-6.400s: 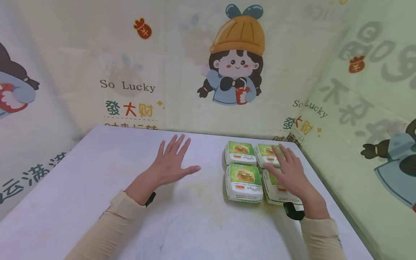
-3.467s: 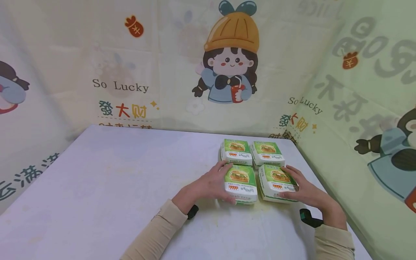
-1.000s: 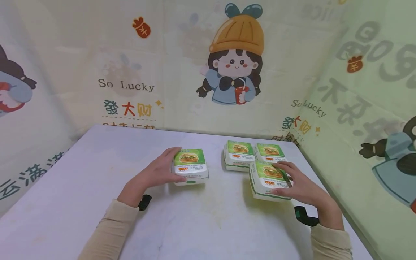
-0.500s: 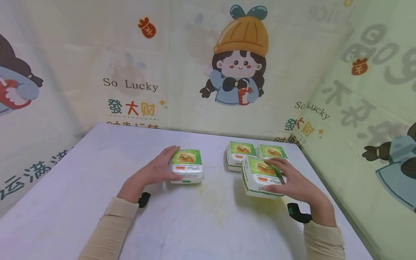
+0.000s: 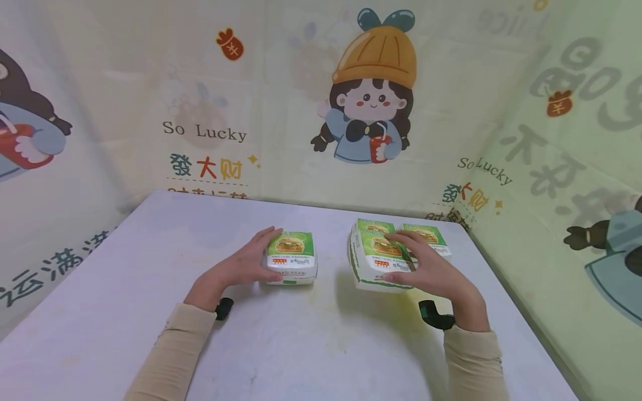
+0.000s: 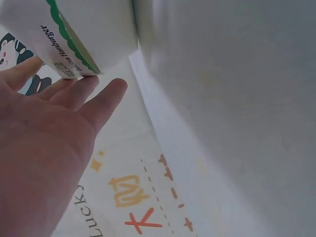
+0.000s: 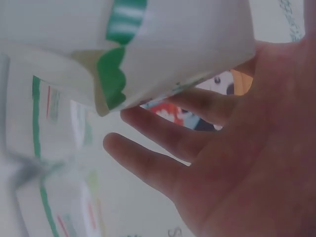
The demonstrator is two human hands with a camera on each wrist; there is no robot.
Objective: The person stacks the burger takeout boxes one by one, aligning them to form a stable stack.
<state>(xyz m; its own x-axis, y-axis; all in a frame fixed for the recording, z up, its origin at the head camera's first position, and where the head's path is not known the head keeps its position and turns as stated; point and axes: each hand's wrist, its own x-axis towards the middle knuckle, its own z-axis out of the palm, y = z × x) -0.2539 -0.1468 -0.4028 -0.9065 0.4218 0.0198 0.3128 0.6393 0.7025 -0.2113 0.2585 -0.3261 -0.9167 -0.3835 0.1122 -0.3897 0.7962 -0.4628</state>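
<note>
My left hand (image 5: 233, 270) grips the left side of a green and white hamburger box (image 5: 291, 259), thumb at the front and fingers at the back. This box stands apart, left of the others. In the left wrist view its printed side (image 6: 69, 44) shows above the fingers. My right hand (image 5: 433, 267) holds a second hamburger box (image 5: 378, 262) by its right side, lifted over the table with a shadow below. It overlaps the back-left hamburger box (image 5: 375, 225) in the head view. A further hamburger box (image 5: 426, 233) sits behind the right hand, partly covered by it.
The boxes stand on a white table (image 5: 291, 345) with faint yellowish stains. A printed cloth backdrop (image 5: 286, 111) rises along its back edge, and cloth also hangs at the left and right sides.
Both hands, empty at first, took the two front boxes. The left hand carried its box left, away from the group; the right hand raised its box and moved it left toward the back-left one.
</note>
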